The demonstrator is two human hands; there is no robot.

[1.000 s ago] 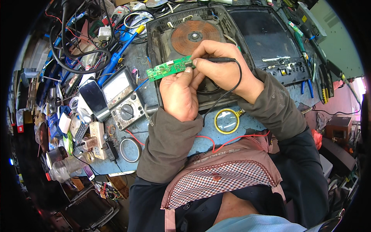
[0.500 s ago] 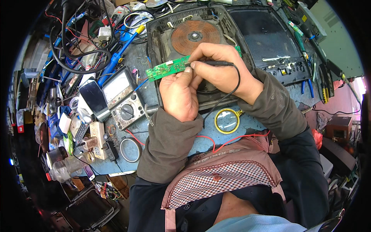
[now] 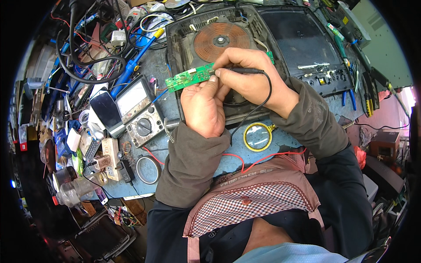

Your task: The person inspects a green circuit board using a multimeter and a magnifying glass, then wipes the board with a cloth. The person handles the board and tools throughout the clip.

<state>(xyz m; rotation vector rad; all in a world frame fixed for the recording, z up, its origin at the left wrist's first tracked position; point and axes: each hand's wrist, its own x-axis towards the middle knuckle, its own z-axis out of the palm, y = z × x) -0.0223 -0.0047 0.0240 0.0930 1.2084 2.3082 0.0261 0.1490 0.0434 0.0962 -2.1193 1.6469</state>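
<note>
My left hand (image 3: 202, 107) grips a long green circuit board (image 3: 184, 80) from beneath, thumb on its face. In my right hand (image 3: 254, 85) is a black test probe (image 3: 247, 71) with a trailing cable, pinched close to the board beside the left thumb; the tip is hidden by my fingers. Both hands are over an opened induction cooker (image 3: 177, 52) with a copper coil (image 3: 206, 39). An analogue multimeter (image 3: 144, 126) lies left of my left wrist. A brass-rimmed magnifying glass (image 3: 257, 136) lies on the workbench (image 3: 237, 162) between my forearms, near red wires.
A dark glass cooker panel (image 3: 298, 39) lies at the right. Left are a phone (image 3: 105, 109), a blue desoldering pump (image 3: 127, 70), a metal ring (image 3: 138, 168), a plastic bottle (image 3: 72, 197), and heaps of cables, tools and parts. Pliers (image 3: 351, 98) and other tools line the right edge.
My right hand, with the probe, has shifted slightly left and down along the board since a second ago. My left hand and the board have barely moved.
</note>
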